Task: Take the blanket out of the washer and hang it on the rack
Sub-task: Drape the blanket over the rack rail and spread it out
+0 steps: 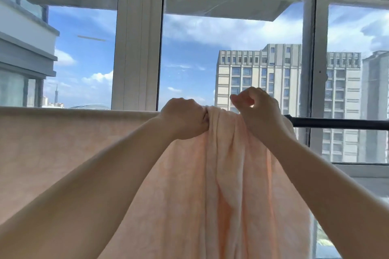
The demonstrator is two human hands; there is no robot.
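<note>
The peach blanket (221,174) is draped over the black rack bar (341,123); a bunched fold is gripped by the left hand (185,119), while the right hand (255,107) is curled loosely, pinching nothing visible.

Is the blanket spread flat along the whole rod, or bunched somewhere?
Partly bunched: the blanket hangs flat on the left, gathered in folds where the left hand grips it.

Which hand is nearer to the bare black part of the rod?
Right. The right hand is above the blanket just beside the bare rod; the left hand grips bunched fabric farther left.
</note>
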